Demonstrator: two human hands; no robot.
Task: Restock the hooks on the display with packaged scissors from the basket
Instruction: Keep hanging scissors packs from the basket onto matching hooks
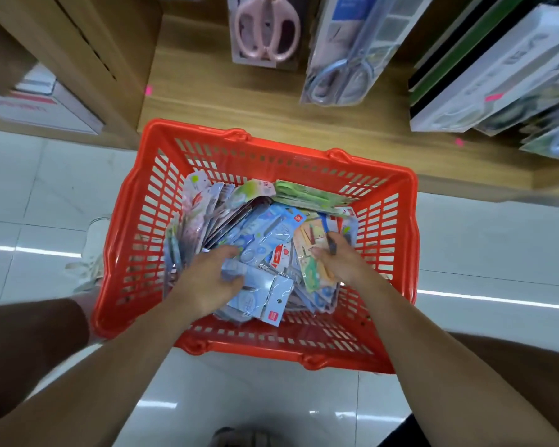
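Note:
A red plastic basket (120,240) stands on the white floor, holding several packaged scissors in blue, pink, green and orange cards. Both my hands are down inside it. My left hand (212,279) is closed on a pale blue scissors pack (259,293) near the front of the pile. My right hand (336,259) grips an orange and green scissors pack (310,253) on the right side. Above the basket hang displayed packs: pink scissors (265,30) and blue scissors (346,59). The hooks themselves are out of sight.
A wooden shelf base (239,101) runs behind the basket. Large white boxed packs (497,72) hang at the upper right. A cardboard box (39,104) sits in a wooden unit at the upper left. A pale shoe (94,250) rests left of the basket.

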